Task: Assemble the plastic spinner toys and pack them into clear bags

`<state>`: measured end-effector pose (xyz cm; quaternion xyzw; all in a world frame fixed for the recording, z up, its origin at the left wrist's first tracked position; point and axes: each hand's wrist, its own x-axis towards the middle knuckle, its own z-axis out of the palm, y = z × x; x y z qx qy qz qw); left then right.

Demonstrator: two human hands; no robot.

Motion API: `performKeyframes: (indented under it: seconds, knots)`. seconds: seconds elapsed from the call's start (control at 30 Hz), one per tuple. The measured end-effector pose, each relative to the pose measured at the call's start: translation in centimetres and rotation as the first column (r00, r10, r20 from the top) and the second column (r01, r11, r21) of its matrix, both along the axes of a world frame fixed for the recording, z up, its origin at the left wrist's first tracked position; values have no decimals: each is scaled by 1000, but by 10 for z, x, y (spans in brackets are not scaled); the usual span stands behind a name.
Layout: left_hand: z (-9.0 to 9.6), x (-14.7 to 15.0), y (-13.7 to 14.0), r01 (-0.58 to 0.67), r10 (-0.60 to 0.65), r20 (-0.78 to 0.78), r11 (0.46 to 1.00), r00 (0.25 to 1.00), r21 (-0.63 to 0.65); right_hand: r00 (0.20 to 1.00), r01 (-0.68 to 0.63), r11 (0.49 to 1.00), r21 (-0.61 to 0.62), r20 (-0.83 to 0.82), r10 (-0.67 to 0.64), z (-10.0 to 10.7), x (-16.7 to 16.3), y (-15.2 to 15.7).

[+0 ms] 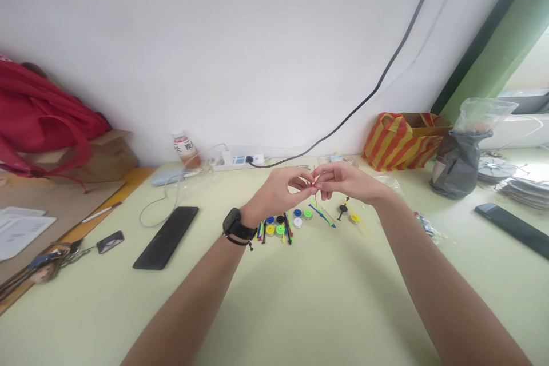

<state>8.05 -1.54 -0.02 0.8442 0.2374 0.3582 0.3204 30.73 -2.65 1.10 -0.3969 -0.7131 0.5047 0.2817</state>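
My left hand (pixel 283 187) and my right hand (pixel 345 180) meet above the table, both closed in a pinch on a small red plastic spinner piece (pixel 315 197). Its thin red part stands nearly upright between the fingertips, which cover its middle. Below my hands lie small round discs, among them a white disc (pixel 297 222) and a yellow disc (pixel 270 230). A blue and green pair of plastic arrows (pixel 322 215) lies close by. Nearer my right forearm are a black spinner (pixel 343 209), its arrow across a disc, and a yellow spinner (pixel 354 218).
A black phone (pixel 166 238) lies left of my left arm, near a drink bottle (pixel 187 150). A power strip (pixel 240 161) runs along the wall. To the right stand a striped bag (pixel 401 140) and a grey bag (pixel 455 163); a dark flat object (pixel 514 230) lies nearer.
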Motion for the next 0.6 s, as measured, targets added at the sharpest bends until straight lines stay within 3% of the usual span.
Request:
performKeyframes:
  seconds: [0.2,0.37,0.5,0.6]
  knots:
    - [-3,0,0,-5,5,-28,1000,1000,-5,995,47,995,92,85,-55,-4,-16,-2]
    - [-12,0,1,18,-24,-88,997,996,-74,895,203,932,299,328,-301,-17,-15,6]
    - [-28,9,0,98,-117,-236,991,965,-89,756,113,977,183,622,-204,-33,-3,16]
    - [-42,17,-2,145,-156,-407,988,900,-59,709,79,990,121,691,-140,-44,-1,20]
